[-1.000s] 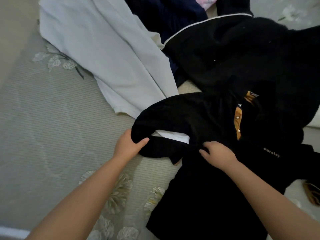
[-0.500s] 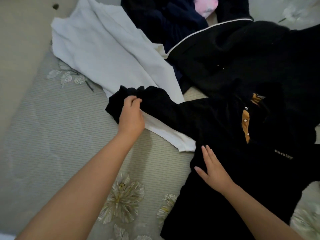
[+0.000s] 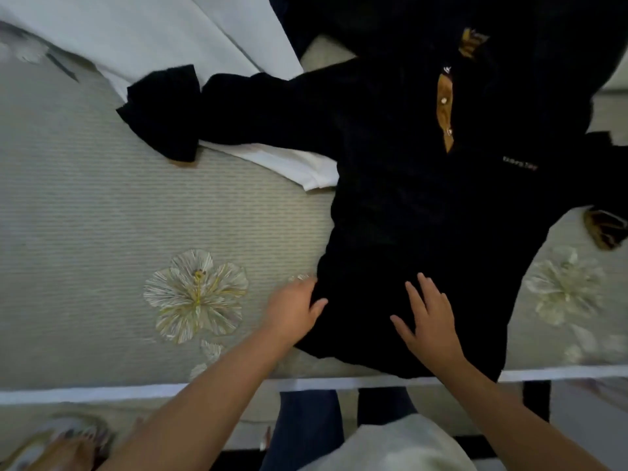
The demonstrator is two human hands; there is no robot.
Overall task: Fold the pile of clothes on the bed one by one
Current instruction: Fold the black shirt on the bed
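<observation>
A black long-sleeved shirt (image 3: pixel 418 198) with an orange button placket lies spread face up on the bed (image 3: pixel 102 226). Its left sleeve (image 3: pixel 190 110) stretches out to the left across a white garment (image 3: pixel 163 32). My left hand (image 3: pixel 294 309) grips the shirt's lower left edge, thumb on top of the fabric. Flat on the lower front of the shirt, near the hem, rests my right hand (image 3: pixel 426 317), its fingers spread. More dark clothes (image 3: pixel 373 18) lie at the top, behind the shirt.
The bedsheet is pale grey-green with embroidered flowers (image 3: pixel 197 297). The bed's near edge (image 3: pixel 136 390) runs across the bottom of the view. A brown-patterned item (image 3: pixel 605 229) peeks out at the shirt's right side.
My left hand let go of the sleeve, which now lies stretched to the left, and came down to the shirt's lower left edge. My right hand slid down toward the hem.
</observation>
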